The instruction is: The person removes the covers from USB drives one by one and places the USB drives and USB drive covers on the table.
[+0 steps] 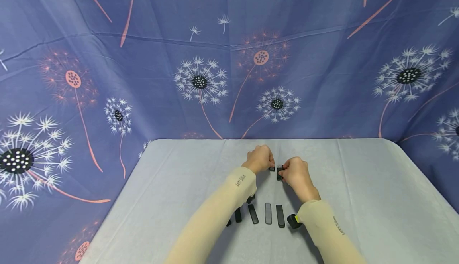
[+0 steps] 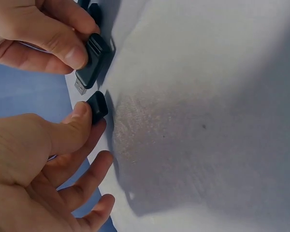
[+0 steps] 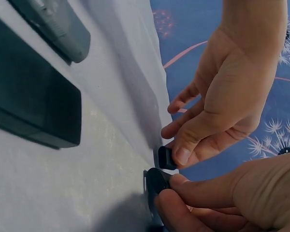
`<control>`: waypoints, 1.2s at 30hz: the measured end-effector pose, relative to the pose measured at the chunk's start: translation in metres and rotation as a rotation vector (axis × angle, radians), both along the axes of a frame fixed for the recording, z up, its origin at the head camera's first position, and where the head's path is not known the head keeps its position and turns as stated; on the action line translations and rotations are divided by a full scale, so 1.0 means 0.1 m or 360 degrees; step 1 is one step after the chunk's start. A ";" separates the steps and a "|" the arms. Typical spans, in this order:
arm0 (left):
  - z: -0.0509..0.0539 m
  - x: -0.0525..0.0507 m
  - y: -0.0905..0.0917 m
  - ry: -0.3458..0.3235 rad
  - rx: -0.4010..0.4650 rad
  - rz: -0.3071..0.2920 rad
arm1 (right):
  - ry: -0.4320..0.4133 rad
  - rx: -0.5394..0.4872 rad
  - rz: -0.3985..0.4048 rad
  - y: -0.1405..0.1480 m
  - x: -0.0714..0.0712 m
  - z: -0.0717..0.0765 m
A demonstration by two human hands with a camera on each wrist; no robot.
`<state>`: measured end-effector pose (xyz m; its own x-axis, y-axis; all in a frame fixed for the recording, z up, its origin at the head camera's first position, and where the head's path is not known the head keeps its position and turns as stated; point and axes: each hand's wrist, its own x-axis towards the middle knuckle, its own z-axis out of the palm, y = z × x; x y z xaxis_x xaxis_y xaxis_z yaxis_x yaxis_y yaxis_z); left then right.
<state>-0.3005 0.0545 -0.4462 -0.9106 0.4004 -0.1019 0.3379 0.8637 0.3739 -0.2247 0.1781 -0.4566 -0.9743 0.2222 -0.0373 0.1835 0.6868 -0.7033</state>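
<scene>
My left hand (image 1: 259, 159) pinches a small black cap (image 2: 98, 107) between thumb and index finger; its other fingers are spread. Beside it, my right hand (image 1: 297, 176) grips a black USB flash drive (image 1: 279, 174) by its sides. The drive's bare metal plug (image 2: 80, 87) points toward the far side of the table. Cap and drive are close together but apart, as the left wrist view shows. In the right wrist view, the cap and drive appear near the table's far edge, the drive partly covered by fingers.
Nearer me lies a row of sticks: a grey one (image 1: 268, 213), a dark one (image 1: 280, 216), and several more dark ones (image 1: 253, 214) to the left, some partly behind my left sleeve. A pale cloth covers the table (image 1: 376, 184). A blue patterned curtain (image 1: 322, 56) hangs behind.
</scene>
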 end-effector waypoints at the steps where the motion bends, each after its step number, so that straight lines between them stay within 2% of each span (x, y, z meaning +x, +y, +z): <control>1: -0.01 0.00 0.00 0.0008 -0.0007 -0.0004 | -0.0008 0.0005 0.0001 0.00 0.01 0.00; 9: -0.06 0.01 0.01 0.0104 -0.0043 -0.0009 | -0.0072 0.0048 0.0016 -0.04 0.02 0.00; 16: -0.08 -0.01 0.00 0.0145 -0.0048 -0.0004 | -0.0096 0.0082 0.0019 -0.06 -0.01 0.00; 29: -0.12 -0.02 -0.02 0.0142 -0.0002 0.0003 | -0.0124 0.0118 0.0034 -0.08 0.00 -0.01; 36: -0.13 -0.02 -0.01 0.0098 0.0017 0.0015 | -0.0115 0.0133 0.0027 -0.08 0.00 -0.01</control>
